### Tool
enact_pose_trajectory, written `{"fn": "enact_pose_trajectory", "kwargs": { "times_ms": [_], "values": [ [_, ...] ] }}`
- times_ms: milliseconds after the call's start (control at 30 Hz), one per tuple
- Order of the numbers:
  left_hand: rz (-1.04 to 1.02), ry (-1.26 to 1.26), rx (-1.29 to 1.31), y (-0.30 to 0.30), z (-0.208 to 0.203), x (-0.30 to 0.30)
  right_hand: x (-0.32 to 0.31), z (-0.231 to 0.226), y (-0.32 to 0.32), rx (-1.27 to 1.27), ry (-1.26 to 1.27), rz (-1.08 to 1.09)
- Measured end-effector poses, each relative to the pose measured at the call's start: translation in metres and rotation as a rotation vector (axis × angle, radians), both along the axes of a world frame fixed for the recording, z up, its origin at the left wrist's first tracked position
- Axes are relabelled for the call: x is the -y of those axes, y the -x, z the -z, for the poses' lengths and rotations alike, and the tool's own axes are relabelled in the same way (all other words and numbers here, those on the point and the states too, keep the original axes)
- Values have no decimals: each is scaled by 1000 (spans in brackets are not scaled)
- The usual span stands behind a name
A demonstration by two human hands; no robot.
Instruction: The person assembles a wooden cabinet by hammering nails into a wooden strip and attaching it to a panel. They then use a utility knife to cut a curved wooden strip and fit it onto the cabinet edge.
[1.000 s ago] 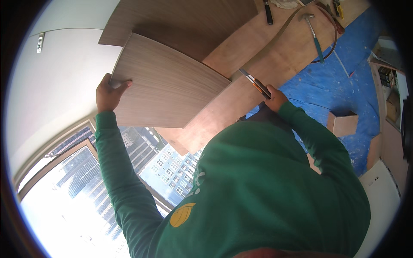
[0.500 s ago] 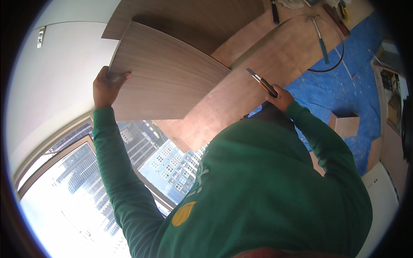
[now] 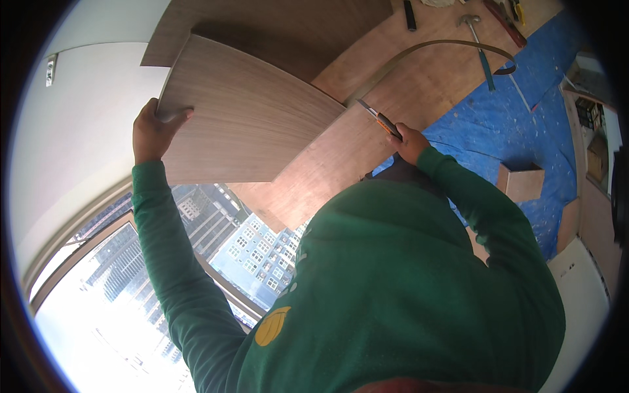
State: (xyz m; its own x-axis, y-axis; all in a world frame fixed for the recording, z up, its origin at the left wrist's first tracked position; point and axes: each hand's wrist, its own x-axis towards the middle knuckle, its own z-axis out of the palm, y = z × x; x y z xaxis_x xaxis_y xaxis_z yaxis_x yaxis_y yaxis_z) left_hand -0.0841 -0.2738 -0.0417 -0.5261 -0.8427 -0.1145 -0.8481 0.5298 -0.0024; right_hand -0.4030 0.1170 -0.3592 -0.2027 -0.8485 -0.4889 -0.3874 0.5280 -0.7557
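My left hand grips the left edge of a wood-grain panel, thumb on its face and fingers behind the edge. The panel is tilted over a plywood work surface. In my right hand is a utility knife, its blade out and pointing up and left. The blade tip is close to the panel's right corner. From about that corner a thin brownish strip curves away to the right; whether it is attached there I cannot tell.
A darker panel lies behind. On the plywood are a claw hammer, a black-handled tool and a red tool. Blue sheeting covers the floor, with a small box on it. A window is at lower left.
My right hand has moved the knife left and slightly up, closer to the panel's corner. The strip's curve has flattened and its far end has shifted. My left hand keeps its hold.
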Motion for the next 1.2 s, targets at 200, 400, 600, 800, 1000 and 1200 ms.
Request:
{"fn": "enact_pose_trajectory", "kwargs": {
  "times_ms": [200, 400, 600, 800, 1000, 1200],
  "values": [
    [118, 68, -93, 5, 6, 1, 9, 8, -7, 17, 25, -13],
    [-69, -18, 13, 20, 4, -4, 17, 12, -10, 25, 24, -44],
    [73, 56, -160, 19, 12, -4, 19, 11, -10, 13, 36, -22],
    [-45, -28, -9, 26, 5, 0, 15, 21, -6, 7, 0, -14],
    [84, 65, -71, 28, 11, 2, 13, 21, -4, 1, 57, -20],
    [62, 76, -45, 41, 14, 3, 11, 31, -17, -11, 104, -6]
  ]
}}
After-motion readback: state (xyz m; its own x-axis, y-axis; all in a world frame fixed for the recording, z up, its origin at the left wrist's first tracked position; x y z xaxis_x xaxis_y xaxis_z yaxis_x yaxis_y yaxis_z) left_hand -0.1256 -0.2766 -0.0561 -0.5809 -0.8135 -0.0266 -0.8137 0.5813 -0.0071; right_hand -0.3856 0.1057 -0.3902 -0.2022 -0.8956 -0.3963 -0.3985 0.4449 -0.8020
